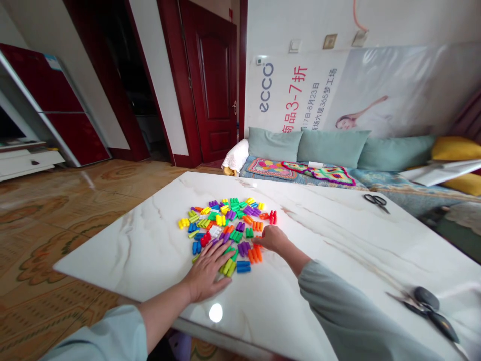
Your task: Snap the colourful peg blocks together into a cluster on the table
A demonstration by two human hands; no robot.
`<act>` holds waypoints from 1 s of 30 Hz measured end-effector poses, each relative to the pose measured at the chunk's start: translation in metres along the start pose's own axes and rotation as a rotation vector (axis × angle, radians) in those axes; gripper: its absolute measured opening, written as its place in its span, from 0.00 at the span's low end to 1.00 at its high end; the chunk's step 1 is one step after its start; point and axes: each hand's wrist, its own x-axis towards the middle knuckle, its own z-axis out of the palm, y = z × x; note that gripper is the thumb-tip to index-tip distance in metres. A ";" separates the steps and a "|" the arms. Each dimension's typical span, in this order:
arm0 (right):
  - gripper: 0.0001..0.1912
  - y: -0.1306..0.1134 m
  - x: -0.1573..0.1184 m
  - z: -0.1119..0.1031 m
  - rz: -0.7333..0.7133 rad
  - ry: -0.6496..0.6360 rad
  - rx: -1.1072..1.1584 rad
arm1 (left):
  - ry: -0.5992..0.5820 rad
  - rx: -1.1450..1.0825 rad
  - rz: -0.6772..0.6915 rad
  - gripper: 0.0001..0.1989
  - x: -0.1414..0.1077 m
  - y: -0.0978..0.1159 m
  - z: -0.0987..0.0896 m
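Nearest, the left hand [211,271] lay palm down across the near side of the plastic pieces [228,229], its fingers fanned wide over green and purple ones; that flat spread seemed suited to gathering or steadying loose parts rather than gripping one. The pieces sat in a loose patch on the table [323,311], between its near and far edges and left of its middle, probably so that both hands could reach them. A blue piece [243,266] and a row of orange pieces [254,255] marked the patch's near fringe.

The right hand [273,237] came in from the right, fingers bent and drawn narrow at the orange ones, as if to single one out; whether it held a piece, I could not tell. Just past it, red pieces [272,216] lay at the patch's right fringe.

Beyond the right sleeve [338,296], nearer scissors [427,299] rested toward the table's right side, and farther scissors [379,201] by its far right corner, both well apart from the pieces, perhaps to leave working room. Past the far edge stood a sofa [383,181] with cushions [330,146] against its back.
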 end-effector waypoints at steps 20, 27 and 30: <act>0.15 0.044 -0.013 -0.017 -0.092 0.059 -0.165 | -0.006 0.035 0.002 0.35 0.000 -0.003 0.006; 0.14 0.054 -0.015 -0.026 -0.191 0.160 -0.215 | 0.018 0.026 0.011 0.34 -0.001 -0.004 0.007; 0.21 0.050 -0.013 -0.021 -0.125 0.049 -0.317 | 0.024 0.030 0.011 0.33 -0.001 -0.004 0.007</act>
